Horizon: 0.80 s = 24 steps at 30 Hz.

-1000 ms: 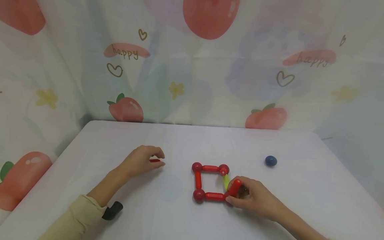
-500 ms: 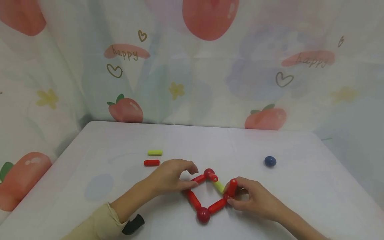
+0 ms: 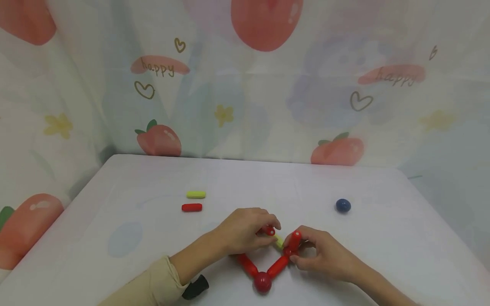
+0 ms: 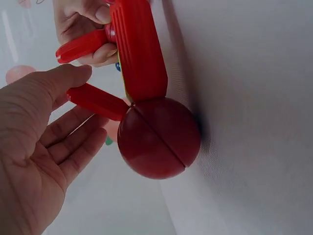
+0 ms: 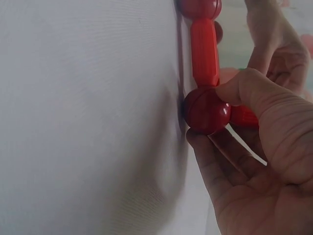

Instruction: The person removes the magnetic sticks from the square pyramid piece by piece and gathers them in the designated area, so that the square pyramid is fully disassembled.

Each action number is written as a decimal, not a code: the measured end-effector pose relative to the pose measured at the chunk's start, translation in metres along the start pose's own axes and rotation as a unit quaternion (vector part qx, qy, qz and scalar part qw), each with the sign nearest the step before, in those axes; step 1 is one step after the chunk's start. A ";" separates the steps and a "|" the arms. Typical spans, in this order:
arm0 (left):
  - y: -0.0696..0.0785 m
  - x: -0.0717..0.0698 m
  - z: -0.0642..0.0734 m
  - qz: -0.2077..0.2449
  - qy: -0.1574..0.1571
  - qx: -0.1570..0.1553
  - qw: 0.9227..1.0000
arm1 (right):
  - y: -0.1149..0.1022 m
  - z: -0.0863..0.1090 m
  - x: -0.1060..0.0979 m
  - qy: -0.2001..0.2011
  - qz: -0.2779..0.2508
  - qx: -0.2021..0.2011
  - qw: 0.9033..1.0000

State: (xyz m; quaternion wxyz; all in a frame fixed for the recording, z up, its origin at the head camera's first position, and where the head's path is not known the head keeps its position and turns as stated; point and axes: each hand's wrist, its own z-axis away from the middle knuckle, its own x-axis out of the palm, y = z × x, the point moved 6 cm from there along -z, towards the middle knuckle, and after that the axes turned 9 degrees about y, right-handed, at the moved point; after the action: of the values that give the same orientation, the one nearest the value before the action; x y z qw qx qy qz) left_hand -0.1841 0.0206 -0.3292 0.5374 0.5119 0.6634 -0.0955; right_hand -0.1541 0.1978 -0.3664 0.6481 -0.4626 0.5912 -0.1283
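Observation:
A frame of magnetic building rods and balls lies on the white table, turned corner-on to me. Its near red ball (image 3: pixel 262 282) joins two red rods (image 3: pixel 278 266); a yellow-green rod (image 3: pixel 278 241) shows partly on the far right side. My left hand (image 3: pixel 246 231) curls round the far corner, thumb and fingers about its upright red rod (image 4: pixel 98 101); the ball beneath is mostly hidden. At the right corner my right hand (image 3: pixel 321 250) grips a red ball (image 5: pixel 208 111), from which another upright red rod (image 3: pixel 294 241) rises. The left-corner ball (image 4: pixel 159 138) shows only in the left wrist view.
A loose yellow-green rod (image 3: pixel 196 194) and a red rod (image 3: pixel 192 207) lie left of the frame. Towards the right back rests a blue ball (image 3: pixel 343 205). A printed cloth (image 3: pixel 249 106) hangs behind the table. A black object (image 3: pixel 196 287) sits below my left wrist.
My left hand has left the loose rods and come right to the frame's far corner. The square frame has turned corner-on, its near ball now closer. My right hand keeps its hold.

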 end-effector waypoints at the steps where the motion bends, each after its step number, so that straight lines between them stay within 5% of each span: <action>1: -0.001 -0.001 0.001 0.000 0.007 0.000 1.000 | 0.000 0.000 0.000 -0.001 -0.002 0.001 1.000; 9: -0.025 -0.019 0.007 0.052 0.040 -0.057 0.996 | 0.000 -0.001 -0.002 -0.010 0.011 0.005 1.000; 16: -0.054 -0.024 0.019 0.078 0.021 -0.112 0.990 | 0.000 -0.002 -0.002 -0.017 0.016 0.013 1.000; 24: -0.069 -0.019 0.027 0.081 0.000 -0.127 0.989 | -0.001 -0.004 -0.001 -0.023 0.044 0.032 0.998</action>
State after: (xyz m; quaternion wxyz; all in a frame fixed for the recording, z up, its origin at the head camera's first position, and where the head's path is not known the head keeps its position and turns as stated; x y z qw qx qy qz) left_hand -0.2231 -0.0403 -0.3538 0.6036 0.4916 0.6269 0.0331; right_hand -0.1580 0.1964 -0.3646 0.6808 -0.4181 0.5916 -0.1084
